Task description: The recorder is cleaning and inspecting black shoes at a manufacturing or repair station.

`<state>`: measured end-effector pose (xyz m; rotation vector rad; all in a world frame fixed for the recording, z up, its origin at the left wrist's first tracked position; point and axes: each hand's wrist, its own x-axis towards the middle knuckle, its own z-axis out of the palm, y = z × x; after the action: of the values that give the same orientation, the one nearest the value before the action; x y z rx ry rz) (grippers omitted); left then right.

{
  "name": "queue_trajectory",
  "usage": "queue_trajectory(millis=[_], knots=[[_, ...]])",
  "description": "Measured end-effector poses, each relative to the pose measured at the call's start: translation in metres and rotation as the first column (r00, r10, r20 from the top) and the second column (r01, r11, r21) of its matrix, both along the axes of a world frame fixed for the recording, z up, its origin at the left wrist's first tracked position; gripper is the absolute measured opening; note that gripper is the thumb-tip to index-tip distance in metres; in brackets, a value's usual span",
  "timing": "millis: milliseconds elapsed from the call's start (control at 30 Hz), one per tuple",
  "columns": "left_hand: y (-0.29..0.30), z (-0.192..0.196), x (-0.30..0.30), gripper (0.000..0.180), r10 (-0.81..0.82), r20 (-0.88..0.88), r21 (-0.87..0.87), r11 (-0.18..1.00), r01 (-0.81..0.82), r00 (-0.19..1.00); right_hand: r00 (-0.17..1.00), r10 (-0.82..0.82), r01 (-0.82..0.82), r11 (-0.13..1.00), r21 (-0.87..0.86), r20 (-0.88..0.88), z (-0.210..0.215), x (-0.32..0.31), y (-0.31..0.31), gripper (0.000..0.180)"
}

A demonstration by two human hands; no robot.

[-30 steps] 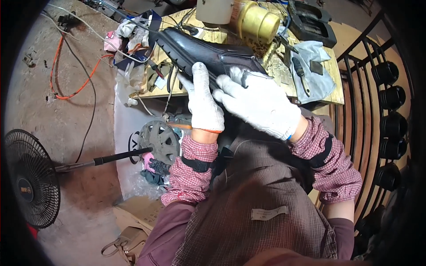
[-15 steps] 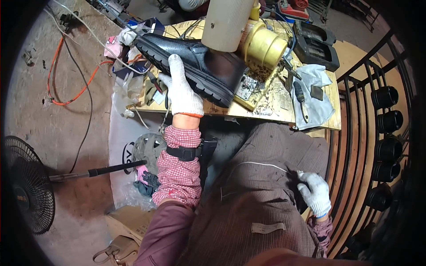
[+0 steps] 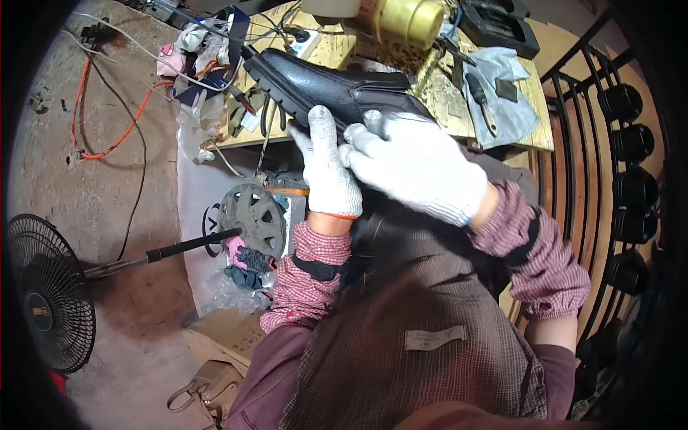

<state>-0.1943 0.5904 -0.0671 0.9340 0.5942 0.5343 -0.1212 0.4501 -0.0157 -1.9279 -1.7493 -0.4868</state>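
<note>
A black leather shoe with a ridged sole lies on its side over the near edge of the worktable. My left hand, in a white knit glove, is closed on the sole side, thumb pointing up along it. My right hand, gloved in the same white, reaches across from the right with fingers bent against the shoe beside my left hand. Its palm side and part of the shoe's heel end are hidden. Just beyond the shoe stands a machine part with a yellow cylindrical collar.
On the wooden worktable lie a grey cloth, a dark-handled tool and pliers-like tools at left. A black rack with black round items stands right. A fan, wheel cover and cardboard box are lower left.
My right hand has risen from my lap to the shoe. The shoe and my left hand have come lower and turned a little; the whole view has shifted too.
</note>
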Motion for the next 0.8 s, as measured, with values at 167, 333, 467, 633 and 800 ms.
queue_trajectory(millis=[167,333,467,633,800], knots=[[0.013,0.001,-0.014,0.103,0.091,-0.033,-0.01,0.996,-0.091,0.995,0.582,0.182,-0.653,0.685,-0.323,-0.792,-0.031,-0.016,-0.11,0.014],[-0.01,0.012,-0.011,0.072,-0.037,0.148,-0.16,0.985,0.061,0.988,0.749,-0.302,0.179,0.949,-0.259,-0.589,0.017,-0.032,-0.169,0.049],[-0.079,0.005,-0.008,0.078,-0.485,0.281,-0.217,0.808,0.547,0.828,0.793,-0.29,0.28,0.955,-0.102,-0.536,0.02,-0.047,-0.186,0.068],[-0.125,-0.012,0.023,0.075,-0.94,0.023,-0.243,0.325,0.914,0.341,0.676,-0.532,0.462,0.845,-0.269,-0.51,0.073,-0.104,-0.247,0.047],[-0.12,-0.017,0.031,0.081,-0.973,0.003,-0.061,0.23,0.971,0.23,0.247,-0.833,0.865,0.42,-0.275,-0.495,0.156,-0.175,-0.313,0.044]])
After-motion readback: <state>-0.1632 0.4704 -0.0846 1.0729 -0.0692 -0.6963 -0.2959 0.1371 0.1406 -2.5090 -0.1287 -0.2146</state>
